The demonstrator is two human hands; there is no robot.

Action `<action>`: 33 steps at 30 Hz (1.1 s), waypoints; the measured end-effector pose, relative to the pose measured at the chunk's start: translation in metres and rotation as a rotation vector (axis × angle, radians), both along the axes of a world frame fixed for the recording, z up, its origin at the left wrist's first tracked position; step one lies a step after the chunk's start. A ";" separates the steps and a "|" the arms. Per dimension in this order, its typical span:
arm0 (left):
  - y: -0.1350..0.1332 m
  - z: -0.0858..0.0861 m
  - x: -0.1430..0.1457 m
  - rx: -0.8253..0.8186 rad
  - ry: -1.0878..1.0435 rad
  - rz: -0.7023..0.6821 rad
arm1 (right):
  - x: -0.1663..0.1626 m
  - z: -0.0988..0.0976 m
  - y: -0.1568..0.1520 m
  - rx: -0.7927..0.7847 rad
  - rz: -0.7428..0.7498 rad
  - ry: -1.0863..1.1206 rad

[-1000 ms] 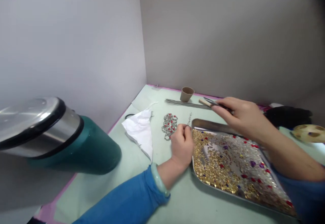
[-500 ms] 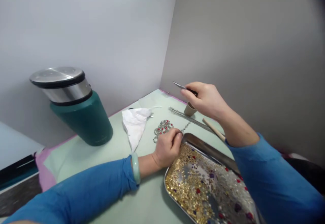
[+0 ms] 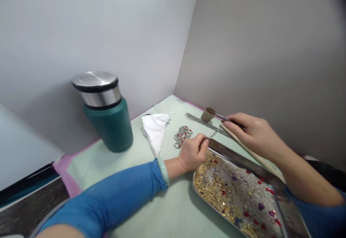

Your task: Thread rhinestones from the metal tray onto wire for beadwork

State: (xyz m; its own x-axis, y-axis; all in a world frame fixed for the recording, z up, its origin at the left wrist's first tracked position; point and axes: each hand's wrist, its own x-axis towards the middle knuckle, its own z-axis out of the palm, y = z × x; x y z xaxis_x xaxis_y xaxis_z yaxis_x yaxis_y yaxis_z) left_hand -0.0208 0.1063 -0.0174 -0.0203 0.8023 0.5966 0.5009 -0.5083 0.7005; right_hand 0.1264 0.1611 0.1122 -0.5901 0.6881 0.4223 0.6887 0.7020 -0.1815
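Silvery wire chain [image 3: 213,134], loopy, juts from our left hand [image 3: 192,153], pinched closed on it by metal tray [image 3: 233,155]. Our right hand [image 3: 254,133] grips slim metal tool [image 3: 223,117]. Tray holds grainy gold, clear, red beads [image 3: 204,181]. Nearby, red-dotted wire coil [image 3: 183,136]. Smooth green bottle [image 3: 112,126], steel lid [image 3: 94,78]; base mark [image 3: 123,147] too small to read.

Slim metal tool [image 3: 222,117], slanted, near a silvery chain [image 3: 213,135]
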 end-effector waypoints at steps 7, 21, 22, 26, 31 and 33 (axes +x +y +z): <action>-0.001 -0.002 0.000 -0.031 -0.007 -0.061 | 0.030 -0.039 -0.085 0.158 -0.212 0.181; -0.004 0.004 -0.014 -0.105 -0.042 -0.205 | 0.029 -0.095 -0.101 0.284 -0.322 0.010; -0.005 0.005 -0.013 -0.092 -0.031 -0.223 | 0.027 -0.095 -0.100 0.254 -0.314 0.017; -0.003 0.004 -0.009 0.001 0.029 -0.257 | 0.018 -0.098 -0.102 0.096 -0.283 0.030; 0.004 0.000 -0.008 -0.005 0.140 -0.260 | 0.010 -0.095 -0.117 -0.207 -0.348 0.008; 0.006 0.000 -0.010 -0.036 0.162 -0.255 | 0.008 -0.096 -0.124 -0.234 -0.370 0.051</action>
State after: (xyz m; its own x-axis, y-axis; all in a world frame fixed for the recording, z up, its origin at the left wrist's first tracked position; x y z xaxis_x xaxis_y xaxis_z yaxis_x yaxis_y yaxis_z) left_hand -0.0305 0.1119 -0.0177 0.2777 0.7897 0.5471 0.4669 -0.6087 0.6415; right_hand 0.1348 0.0374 0.0162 -0.2686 0.9296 0.2525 0.8719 0.3461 -0.3464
